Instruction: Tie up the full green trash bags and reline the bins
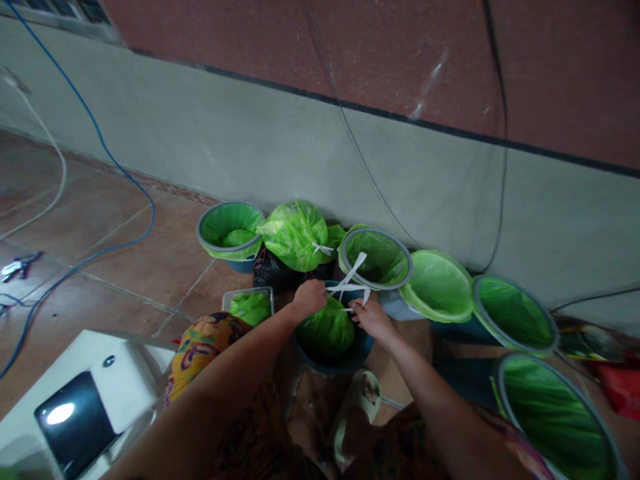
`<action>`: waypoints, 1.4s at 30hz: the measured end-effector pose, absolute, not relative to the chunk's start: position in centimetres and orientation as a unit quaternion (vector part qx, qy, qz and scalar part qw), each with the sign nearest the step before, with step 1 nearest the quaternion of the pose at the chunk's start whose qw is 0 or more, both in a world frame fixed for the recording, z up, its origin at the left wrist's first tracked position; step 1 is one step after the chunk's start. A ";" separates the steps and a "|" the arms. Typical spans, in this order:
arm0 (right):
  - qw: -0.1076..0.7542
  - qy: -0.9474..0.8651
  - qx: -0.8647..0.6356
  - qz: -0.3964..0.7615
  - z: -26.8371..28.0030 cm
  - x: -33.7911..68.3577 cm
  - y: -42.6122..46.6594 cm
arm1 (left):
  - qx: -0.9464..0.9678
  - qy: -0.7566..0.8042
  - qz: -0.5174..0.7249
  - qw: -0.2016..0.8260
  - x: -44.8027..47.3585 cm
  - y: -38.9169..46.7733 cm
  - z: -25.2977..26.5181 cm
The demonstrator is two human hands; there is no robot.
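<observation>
Both my hands grip a white drawstring [345,288] above a filled green bag [327,328]. My left hand [310,297] is closed around one end of the string. On the other side, my right hand [370,317] pinches the string between thumb and fingers. The bag sits inside a dark blue bucket [359,357] between my feet, its neck gathered under the string. Behind it, a second filled green bag [295,233], tied with a white bow, rests on a black bag [275,270].
Several bins lined with green bags stand along the wall, such as a grey-rimmed bin [375,257]. A clear container [249,305] holds green plastic. At lower left is a white machine [120,380] with a phone [75,423]. A blue cable [100,133] crosses the floor.
</observation>
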State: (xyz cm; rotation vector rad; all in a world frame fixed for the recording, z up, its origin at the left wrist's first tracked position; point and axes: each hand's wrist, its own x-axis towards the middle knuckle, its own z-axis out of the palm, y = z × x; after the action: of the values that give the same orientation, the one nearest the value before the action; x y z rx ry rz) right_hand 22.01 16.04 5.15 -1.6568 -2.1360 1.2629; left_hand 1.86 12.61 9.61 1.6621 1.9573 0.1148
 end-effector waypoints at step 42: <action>0.141 -0.727 -0.575 0.348 6.0 19.0 14.2 | 0.550 0.597 0.297 0.502 6.8 9.8 4.1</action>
State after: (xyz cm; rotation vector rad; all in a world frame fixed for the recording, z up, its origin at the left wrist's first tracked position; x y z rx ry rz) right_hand 19.02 14.17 5.99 -1.6603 -2.1005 1.0041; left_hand 6.80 9.81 4.13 1.3300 1.4438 0.7186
